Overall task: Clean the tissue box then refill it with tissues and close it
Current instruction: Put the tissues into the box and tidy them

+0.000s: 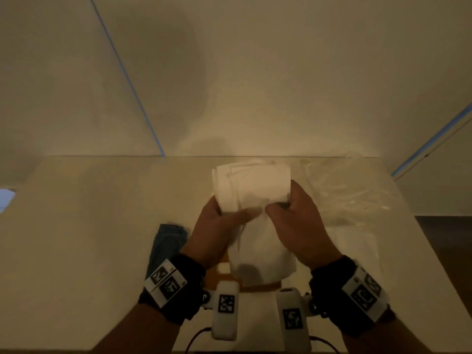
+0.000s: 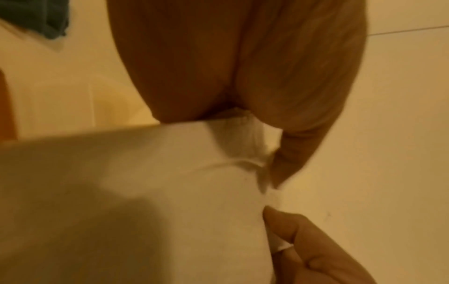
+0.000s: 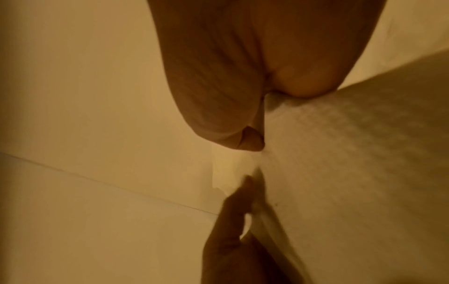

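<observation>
Both hands hold a thick stack of white tissues (image 1: 252,185) above the table, bent over so its lower half (image 1: 260,251) hangs toward me. My left hand (image 1: 237,215) grips the stack's left side, thumb on top. My right hand (image 1: 281,208) pinches the right side at the bend. In the left wrist view my left hand (image 2: 291,115) clamps the tissues (image 2: 145,192). In the right wrist view my right hand (image 3: 218,76) squeezes the tissues (image 3: 352,173). Under the hanging tissues shows a tan rim of the tissue box (image 1: 258,287); the rest of it is hidden.
A blue cloth (image 1: 166,244) lies on the white table (image 1: 76,251) just left of my left wrist. A crumpled clear plastic wrapper (image 1: 344,190) lies at the back right, with a flat white piece (image 1: 357,249) in front of it. A wall stands behind the table.
</observation>
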### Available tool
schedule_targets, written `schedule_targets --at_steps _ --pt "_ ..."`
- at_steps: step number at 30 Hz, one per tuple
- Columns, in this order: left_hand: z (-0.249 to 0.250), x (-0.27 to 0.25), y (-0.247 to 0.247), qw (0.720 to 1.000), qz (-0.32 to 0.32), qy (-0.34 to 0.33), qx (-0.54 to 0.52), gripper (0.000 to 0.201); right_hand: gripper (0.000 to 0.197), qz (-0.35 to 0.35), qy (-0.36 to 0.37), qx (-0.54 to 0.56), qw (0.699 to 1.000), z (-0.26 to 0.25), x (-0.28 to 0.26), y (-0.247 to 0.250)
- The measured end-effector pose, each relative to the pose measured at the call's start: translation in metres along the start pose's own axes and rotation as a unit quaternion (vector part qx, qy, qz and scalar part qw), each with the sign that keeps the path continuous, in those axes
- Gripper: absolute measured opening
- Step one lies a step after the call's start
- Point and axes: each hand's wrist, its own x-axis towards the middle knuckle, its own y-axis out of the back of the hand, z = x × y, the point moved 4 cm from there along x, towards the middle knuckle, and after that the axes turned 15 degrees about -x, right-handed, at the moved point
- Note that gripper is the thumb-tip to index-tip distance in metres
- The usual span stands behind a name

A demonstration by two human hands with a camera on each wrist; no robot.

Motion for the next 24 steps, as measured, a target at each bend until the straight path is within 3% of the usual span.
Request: schedule_targets --at_steps 3,5,8,13,15,17,19,21,24 --pt "0.011 -0.002 0.012 1.0 0.019 -0.01 0.023 0.042 0.033 -0.044 -0.061 0.066 0.995 0.003 0.001 -0.009" --pt "0.017 -0.001 0.021 0.999 0.03 -0.005 0.012 0.046 0.048 -0.094 -0.093 0.172 0.976 0.005 0.002 -0.015" --pt "0.02 -0.001 0.021 0.999 0.04 0.006 -0.014 0.048 0.048 -0.141 -0.115 0.267 0.946 -0.001 0.003 -0.025" --pt "0.019 -0.004 0.006 1.0 -0.008 0.01 0.005 0.044 0.059 -0.05 -0.053 0.105 0.992 -0.017 0.003 -0.034" --pt "0.022 -0.003 0.009 0.999 -0.011 0.016 0.043 0.038 0.054 -0.038 -0.052 0.118 0.991 -0.018 0.005 -0.038" --pt "0.024 0.001 0.014 0.996 0.009 0.01 0.089 0.023 0.048 -0.053 -0.063 0.178 0.981 -0.018 0.007 -0.042" --pt "0.031 0.004 0.016 0.994 0.045 -0.015 0.101 0.014 0.068 -0.082 -0.07 0.222 0.969 -0.013 0.01 -0.043" --pt "0.045 0.01 0.016 0.995 0.09 -0.032 0.034 0.014 0.084 -0.124 -0.094 0.254 0.955 -0.003 0.011 -0.04" --pt "0.071 0.019 0.01 0.992 0.097 -0.064 -0.051 0.031 0.065 -0.158 -0.109 0.35 0.917 0.004 0.004 -0.043"
